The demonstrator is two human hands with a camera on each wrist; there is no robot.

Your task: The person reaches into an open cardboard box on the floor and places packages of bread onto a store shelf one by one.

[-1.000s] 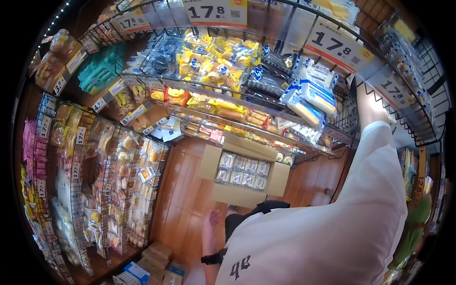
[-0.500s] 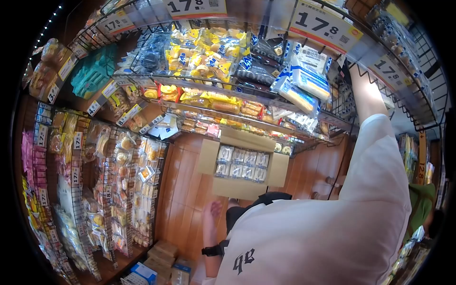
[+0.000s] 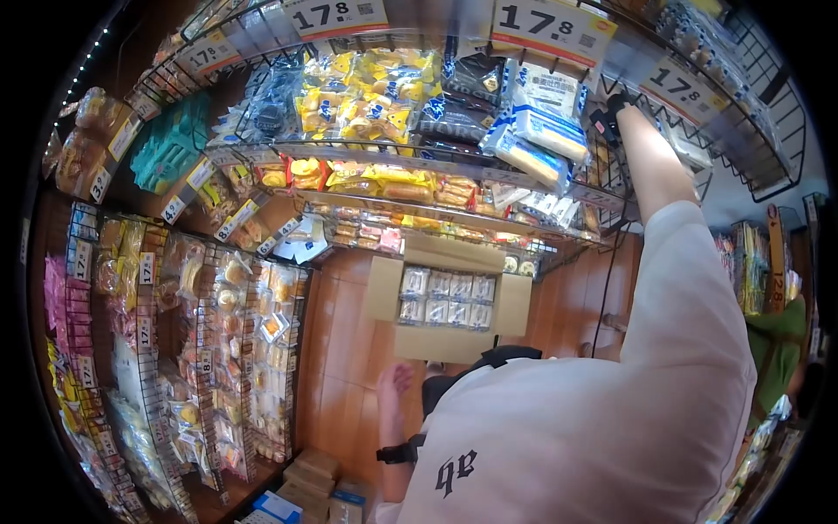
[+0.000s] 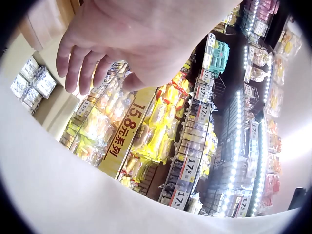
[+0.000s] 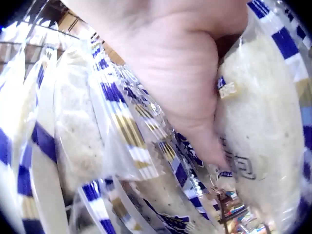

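Observation:
In the right wrist view my right hand (image 5: 180, 73) holds a clear bread package (image 5: 263, 126) with blue and white stripes; the thumb lies along its side and the other fingers are mostly hidden. Similar packages (image 5: 78, 122) stand close beside it. In the head view that hand is out of sight past the wristband, among the rack's wires. My left hand (image 3: 396, 381) hangs low near an open cardboard box (image 3: 441, 346), holding nothing; its fingers are loosely bent in the left wrist view. Packages (image 3: 436, 285) fill the box in rows.
Wire shelves with price tags (image 3: 554, 33) curve across the top, bearing yellow packets (image 3: 358, 100) and white-blue packs (image 3: 548, 131). Hanging racks of bread (image 3: 231, 297) line the left side. Small boxes (image 3: 305, 476) sit on the floor at the lower left.
The head view has shifted, and the right forearm now shows farther left, with its wristband visible by the rack. My left hand still hangs empty near the box.

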